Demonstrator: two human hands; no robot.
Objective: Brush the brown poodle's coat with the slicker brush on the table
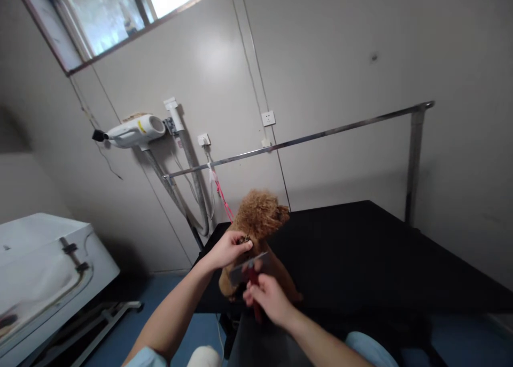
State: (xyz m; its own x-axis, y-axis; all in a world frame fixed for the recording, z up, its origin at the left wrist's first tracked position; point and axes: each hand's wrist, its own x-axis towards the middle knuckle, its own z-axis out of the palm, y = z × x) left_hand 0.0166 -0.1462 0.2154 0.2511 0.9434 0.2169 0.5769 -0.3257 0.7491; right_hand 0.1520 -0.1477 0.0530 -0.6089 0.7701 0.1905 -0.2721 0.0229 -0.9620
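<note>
No text, number or brand can be read. On the white wall-mounted dryer (130, 133) there is a yellow label (141, 126), placed across the barrel, near the round opening; if it carries printing, this is too small and blurred to read. Beside the upper part of the grey hose (193, 177), a small pinkish patch (180, 143) is seen against the wall (328, 78); whether it is a label, I cannot tell. The white tub (36, 233) has a small dark mark (7, 248) on its inner side, near the left edge of the view, and its form is too unclear to name it a logo.
</note>
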